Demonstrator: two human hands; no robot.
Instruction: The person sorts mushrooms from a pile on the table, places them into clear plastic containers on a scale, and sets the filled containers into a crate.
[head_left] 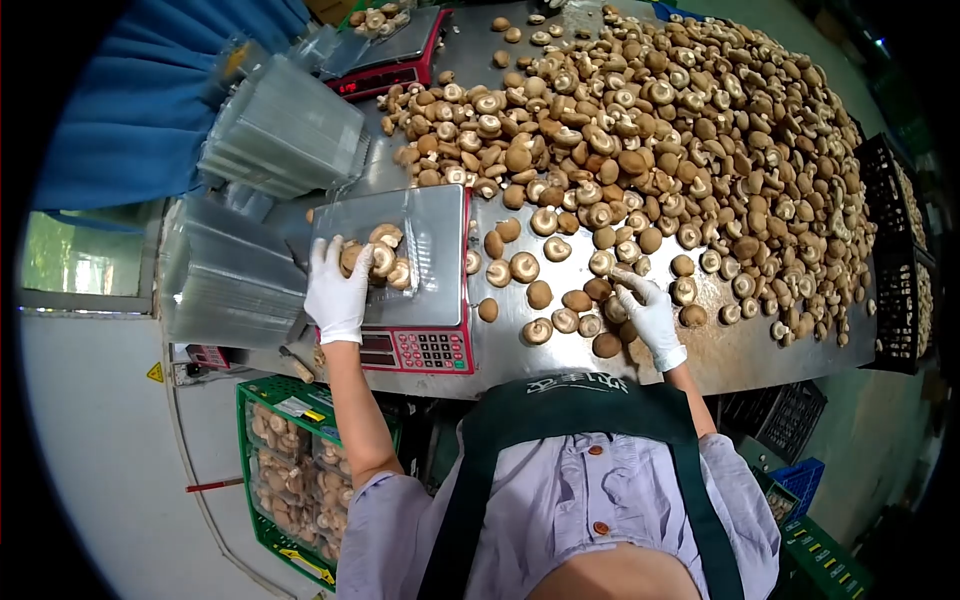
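My left hand (337,292), in a white glove, is at a clear plastic tray (425,240) on the scale (455,265). Its fingers and thumb curl round a brown mushroom (350,258); other mushrooms (385,260) lie beside it in the tray. My right hand (648,312), also gloved, reaches over the metal table with fingers stretched and apart. Its fingertips are at a pale upturned mushroom (602,263), and I cannot tell whether they touch it. Loose mushrooms (577,300) lie around that hand.
A large heap of mushrooms (700,130) covers the table's back and right. Stacks of clear trays (285,125) stand at the left. A second scale (395,55) is farther back. Below left is a green crate (245,430) of packed mushrooms; black crates (885,260) stand at the right.
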